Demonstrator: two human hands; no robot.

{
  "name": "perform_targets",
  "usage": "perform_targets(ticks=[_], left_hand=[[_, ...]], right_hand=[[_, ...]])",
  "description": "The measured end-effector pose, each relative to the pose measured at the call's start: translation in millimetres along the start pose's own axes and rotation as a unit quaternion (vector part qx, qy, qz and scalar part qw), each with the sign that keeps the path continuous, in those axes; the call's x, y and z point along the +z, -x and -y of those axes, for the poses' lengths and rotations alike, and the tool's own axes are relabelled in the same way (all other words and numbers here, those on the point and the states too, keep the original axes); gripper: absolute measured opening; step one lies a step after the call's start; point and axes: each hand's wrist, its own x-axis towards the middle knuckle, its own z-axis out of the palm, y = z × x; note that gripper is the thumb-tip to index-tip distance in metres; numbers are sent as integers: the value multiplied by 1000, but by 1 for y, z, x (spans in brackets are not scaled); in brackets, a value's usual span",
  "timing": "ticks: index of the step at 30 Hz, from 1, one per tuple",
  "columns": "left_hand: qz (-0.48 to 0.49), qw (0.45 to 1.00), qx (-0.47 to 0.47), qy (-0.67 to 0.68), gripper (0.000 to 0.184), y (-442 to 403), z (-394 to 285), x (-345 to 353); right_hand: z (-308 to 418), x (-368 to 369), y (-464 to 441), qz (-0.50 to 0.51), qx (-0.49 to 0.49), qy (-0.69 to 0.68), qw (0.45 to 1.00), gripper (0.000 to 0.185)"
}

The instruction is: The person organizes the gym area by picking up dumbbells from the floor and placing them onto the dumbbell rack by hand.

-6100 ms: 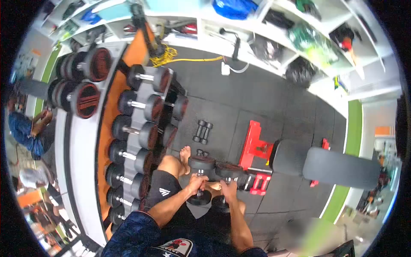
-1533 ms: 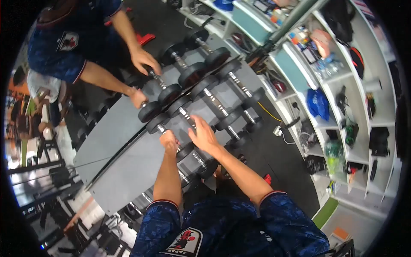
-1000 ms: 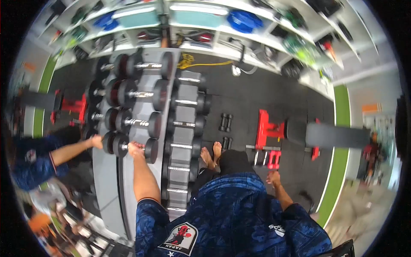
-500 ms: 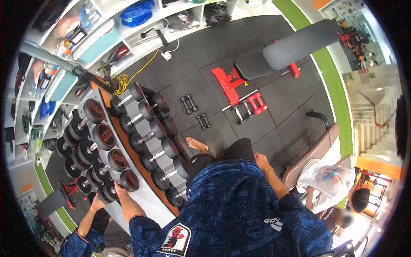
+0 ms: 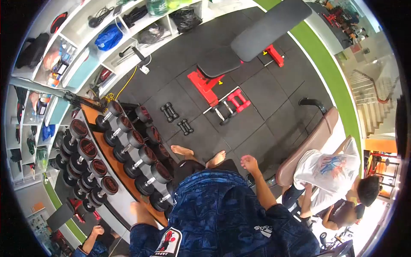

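Observation:
My left hand (image 5: 138,210) is low at the left, beside the pale top of the dumbbell rack (image 5: 124,196). It is blurred and its fingers cannot be made out. The nearest dumbbell (image 5: 109,185), black with a round end marked in red, rests on the rack a short way beyond it, apart from the hand. My right hand (image 5: 248,163) hangs in the air to the right of my waist, fingers curled in, with nothing visible in it. Another row of dumbbells (image 5: 146,155) with chrome handles lies on the lower tier.
A mirror behind the rack repeats the dumbbells and my arm. Small black dumbbells (image 5: 169,112) and red dumbbells (image 5: 238,101) lie on the mat, near an adjustable bench (image 5: 220,62). To the right, a person in a white shirt (image 5: 327,173) is beside a brown padded bench (image 5: 306,147).
My left hand has come off the end dumbbell and drawn back toward me. My right hand has risen forward, away from my thigh. The view has shifted, and both bare feet now show.

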Motion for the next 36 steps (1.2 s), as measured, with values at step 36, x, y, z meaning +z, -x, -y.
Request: perform_targets(ticks=[36], left_hand=[[701, 451, 362, 417, 26, 393, -442, -370]], right_hand=[[117, -103, -131, -116, 36, 3, 993, 22]])
